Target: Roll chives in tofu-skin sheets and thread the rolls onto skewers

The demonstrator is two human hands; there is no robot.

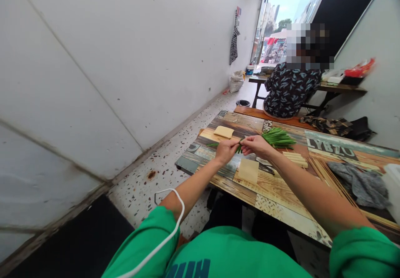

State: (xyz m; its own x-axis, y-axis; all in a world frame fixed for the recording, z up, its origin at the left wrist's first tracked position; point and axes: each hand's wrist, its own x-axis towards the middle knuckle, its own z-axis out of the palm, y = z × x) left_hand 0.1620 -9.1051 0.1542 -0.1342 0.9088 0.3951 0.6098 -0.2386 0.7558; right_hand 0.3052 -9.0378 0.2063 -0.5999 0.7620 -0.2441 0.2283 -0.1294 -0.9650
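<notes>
- Chives [276,137]: bunch of thin green stalks, lying flat on the table, fanned to the right.
- A few stalks pinched between both hands, stretched leftward above the table.

White walls [93,61], speckled terrazzo floor [162,174], bright glass doorway [281,19].

Bare table [275,184] near the edge; chives [278,137] ahead, skewers [331,178], grey cloth [362,182] rightward
</notes>
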